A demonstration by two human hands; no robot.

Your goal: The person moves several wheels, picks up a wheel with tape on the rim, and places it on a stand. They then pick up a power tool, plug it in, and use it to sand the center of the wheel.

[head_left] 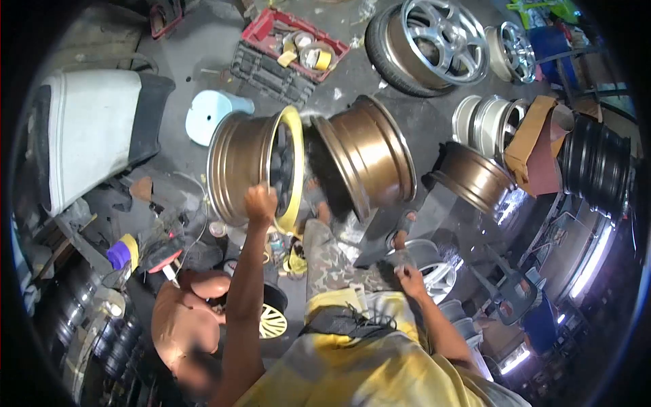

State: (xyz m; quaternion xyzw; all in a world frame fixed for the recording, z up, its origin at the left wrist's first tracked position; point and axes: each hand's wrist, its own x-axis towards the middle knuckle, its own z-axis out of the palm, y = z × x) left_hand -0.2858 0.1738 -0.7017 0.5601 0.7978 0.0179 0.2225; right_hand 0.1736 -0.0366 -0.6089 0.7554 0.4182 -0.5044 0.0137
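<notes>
As the left hand [261,203] clamps its fingers on the yellow lip of a bronze metal wheel rim [237,163] standing on edge on the grey floor [203,54], a steady grip should stop rolling; the right hand [410,278] rests on a knee [376,271], fingers apparently slack and empty.

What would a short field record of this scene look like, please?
Left hand: grips yellow-lipped rim
Right hand: rests at knee, grip unclear
Beside it: bronze rim, on edge
Floor: red crate with tape rolls, silver wheels
</notes>
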